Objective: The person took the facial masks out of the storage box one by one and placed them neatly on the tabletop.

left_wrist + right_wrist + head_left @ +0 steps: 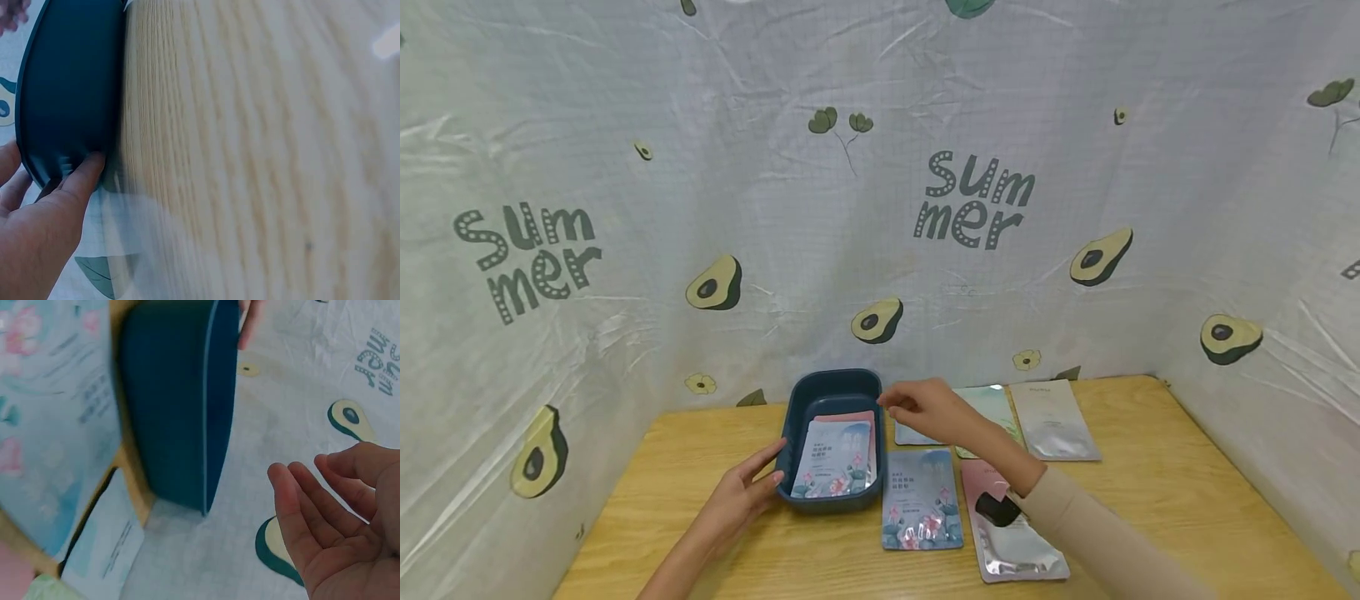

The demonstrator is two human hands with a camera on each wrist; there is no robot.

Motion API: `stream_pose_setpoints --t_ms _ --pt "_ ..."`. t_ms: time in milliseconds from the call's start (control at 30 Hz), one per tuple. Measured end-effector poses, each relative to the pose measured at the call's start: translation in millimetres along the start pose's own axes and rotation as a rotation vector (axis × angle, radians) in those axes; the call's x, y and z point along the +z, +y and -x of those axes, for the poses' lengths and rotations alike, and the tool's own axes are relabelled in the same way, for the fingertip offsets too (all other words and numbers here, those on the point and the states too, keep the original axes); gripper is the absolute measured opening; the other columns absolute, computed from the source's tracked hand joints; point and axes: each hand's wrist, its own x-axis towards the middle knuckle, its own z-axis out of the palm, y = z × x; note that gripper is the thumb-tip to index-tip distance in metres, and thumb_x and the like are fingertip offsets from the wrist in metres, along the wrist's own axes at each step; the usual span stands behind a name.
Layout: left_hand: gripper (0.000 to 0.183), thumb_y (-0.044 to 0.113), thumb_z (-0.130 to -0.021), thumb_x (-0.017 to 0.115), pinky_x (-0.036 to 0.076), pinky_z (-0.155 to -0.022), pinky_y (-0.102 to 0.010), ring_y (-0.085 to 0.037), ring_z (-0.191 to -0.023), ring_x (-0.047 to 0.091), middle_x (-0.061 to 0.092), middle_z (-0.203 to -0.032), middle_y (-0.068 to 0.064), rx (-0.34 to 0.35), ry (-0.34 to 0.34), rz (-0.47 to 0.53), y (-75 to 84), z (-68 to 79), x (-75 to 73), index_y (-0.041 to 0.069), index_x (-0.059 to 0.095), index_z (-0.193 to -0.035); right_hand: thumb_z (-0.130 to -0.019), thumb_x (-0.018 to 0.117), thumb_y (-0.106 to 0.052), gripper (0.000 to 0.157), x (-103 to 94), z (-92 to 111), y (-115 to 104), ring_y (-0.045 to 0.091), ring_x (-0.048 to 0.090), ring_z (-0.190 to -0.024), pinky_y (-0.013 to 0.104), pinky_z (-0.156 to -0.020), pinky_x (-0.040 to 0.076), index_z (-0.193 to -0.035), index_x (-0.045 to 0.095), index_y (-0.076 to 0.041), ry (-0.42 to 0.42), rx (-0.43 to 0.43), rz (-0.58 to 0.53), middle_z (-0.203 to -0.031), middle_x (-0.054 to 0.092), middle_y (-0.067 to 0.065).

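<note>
A dark blue plastic bin (838, 388) stands on the table. Inside it, a light blue floral sachet (831, 458) lies over a pink sachet (850, 416), whose top edge shows. My left hand (737, 496) rests against the bin's left side, fingertips and thumb touching the outer wall near the rim. Beside the bin's right rim hovers my right hand (928, 408), its fingers loosely bent and nothing between them, as the right wrist view shows. Under that arm is a pink and silver sachet (1018, 546), partly hidden. Another blue floral sachet (922, 500) lies just right of the bin.
Behind the right hand lie a light blue sachet (912, 436), mostly covered, and a green sachet (988, 404). A beige and silver sachet (1056, 421) is farther right. A white printed sheet (805, 292) hangs around the wooden table (647, 483).
</note>
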Motion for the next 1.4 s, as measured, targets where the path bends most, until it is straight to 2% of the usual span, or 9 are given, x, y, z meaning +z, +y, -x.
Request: stream_pose_setpoints --t_ms 200,333,533,767,900,1000,1133,1233,1400 --pt "0.065 0.009 -0.106 0.055 0.045 -0.109 -0.044 -0.038 -0.142 0.037 0.006 -0.168 -0.024 0.011 -0.038 0.027 -0.9 -1.9 0.7 0.004 0.022 -0.162 -0.105 0.059 -0.022 0.026 8.6 -35 -5 0.013 0.068 -0.107 0.025 -0.088 0.056 -0.128 0.068 -0.015 -0.084 -0.044 -0.1 -0.12 0.072 0.002" --pt "0.064 0.009 -0.106 0.055 0.045 -0.109 -0.044 -0.039 -0.144 0.036 0.008 -0.168 -0.022 -0.01 -0.014 0.007 -0.6 -1.3 0.2 0.007 0.024 -0.162 -0.104 0.06 -0.028 0.032 22.1 -62 -8 0.013 0.067 -0.111 0.029 -0.092 0.056 -0.133 0.065 -0.014 -0.147 -0.021 -0.225 -0.126 0.069 0.001" --pt "0.064 0.01 -0.106 0.055 0.045 -0.109 -0.046 -0.043 -0.145 0.033 0.008 -0.168 -0.021 -0.015 -0.004 -0.012 1.5 1.0 -2.3 0.009 0.025 -0.162 -0.104 0.061 -0.028 0.039 47.5 -99 -8 0.014 0.067 -0.112 0.039 -0.095 0.057 -0.138 0.062 -0.008 -0.223 0.067 -0.452 -0.13 0.067 0.003" --pt "0.064 0.011 -0.106 0.054 0.048 -0.107 -0.043 -0.039 -0.144 0.036 0.007 -0.168 -0.022 -0.013 -0.026 -0.014 1.9 1.6 -2.8 0.008 0.023 -0.162 -0.098 0.07 -0.023 0.041 67.1 -124 -6 0.021 0.065 -0.115 0.039 -0.095 0.057 -0.135 0.064 -0.006 -0.241 0.201 -0.535 -0.126 0.068 0.006" --pt "0.065 0.011 -0.106 0.056 0.048 -0.107 -0.043 -0.037 -0.143 0.036 0.008 -0.168 -0.02 -0.006 -0.033 0.0 0.8 0.7 -2.1 0.009 0.024 -0.162 -0.093 0.077 -0.025 0.039 74.0 -130 -4 0.016 0.064 -0.109 0.036 -0.093 0.057 -0.129 0.07 -0.012 -0.211 0.3 -0.45 -0.119 0.07 -0.001" --pt "0.065 0.01 -0.106 0.055 0.047 -0.108 -0.043 -0.038 -0.144 0.035 0.008 -0.168 -0.019 -0.002 -0.045 0.009 0.3 -0.4 -1.5 0.009 0.023 -0.162 -0.089 0.081 -0.023 0.039 78.1 -130 0 0.014 0.065 -0.096 0.033 -0.087 0.057 -0.125 0.072 -0.012 -0.191 0.38 -0.37 -0.109 0.072 -0.002" --pt "0.064 0.009 -0.106 0.053 0.048 -0.107 -0.041 -0.036 -0.142 0.038 0.009 -0.168 -0.02 0.0 -0.045 0.013 0.2 -0.9 -1.3 0.008 0.023 -0.162 -0.085 0.084 -0.023 0.042 81.8 -127 7 0.014 0.064 -0.085 0.029 -0.081 0.055 -0.125 0.073 -0.013 -0.215 0.441 -0.247 -0.1 0.073 -0.003" --pt "0.066 0.009 -0.106 0.054 0.05 -0.106 -0.039 -0.033 -0.14 0.042 0.009 -0.168 -0.021 0.005 -0.044 0.015 0.3 -0.2 -1.4 0.006 0.022 -0.162 -0.084 0.085 -0.028 0.044 83.4 -127 12 0.012 0.063 -0.09 0.028 -0.086 0.053 -0.125 0.073 -0.018 -0.25 0.438 -0.132 -0.106 0.073 -0.005" --pt "0.068 0.01 -0.104 0.057 0.049 -0.106 -0.039 -0.032 -0.139 0.042 0.009 -0.168 -0.02 0.0 -0.051 0.026 -0.3 -0.2 -1.5 0.006 0.021 -0.162 -0.081 0.087 -0.031 0.044 85.1 -127 17 0.012 0.061 -0.1 0.032 -0.095 0.051 -0.122 0.074 -0.021 -0.29 0.436 -0.052 -0.113 0.071 -0.004"
